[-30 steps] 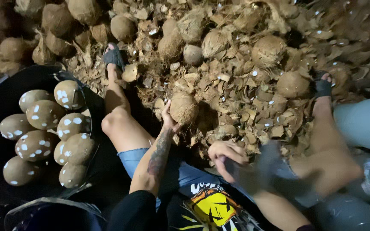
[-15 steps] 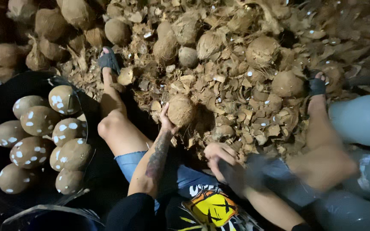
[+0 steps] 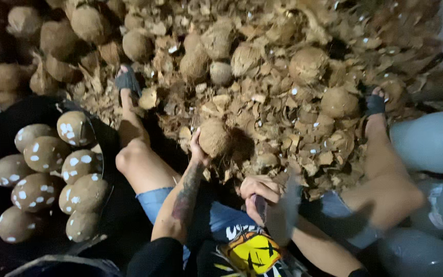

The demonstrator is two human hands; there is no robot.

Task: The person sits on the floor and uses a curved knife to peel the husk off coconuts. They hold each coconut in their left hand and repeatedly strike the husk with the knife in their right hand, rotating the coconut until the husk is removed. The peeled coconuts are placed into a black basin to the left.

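Left hand (image 3: 197, 153): fingers curled against the left side of a brown coconut (image 3: 215, 137), gripping it; forearm runs up from the lower middle of the view, black sleeve at the elbow
Coconut: round, rough and fibrous, sitting on the heap of husk scraps between the person's two legs, just above the knees; it touches the left hand only
Right hand (image 3: 259, 194): closed in a fist around the dark handle of a blade (image 3: 283, 215); hand sits low in the view, below and right of the coconut, not touching it
Blade: blurred, so its shape and edge cannot be made out; it lies over the lap, pointing down and to the right
Husk pile (image 3: 283, 113): brown chips and shell pieces cover the ground across the upper half of the view, with more whole brown coconuts scattered on top and stacked at top left
Legs: bare, spread wide, denim shorts; left foot (image 3: 128, 81) and right foot (image 3: 375, 104) in dark sandals, both resting on the scraps
Black tub (image 3: 1, 123): at the far left, just beside the left leg; holds pale stripped coconuts (image 3: 47, 154) with white patches
Grey containers (image 3: 431, 141): smooth, rounded, against the right edge by the right leg
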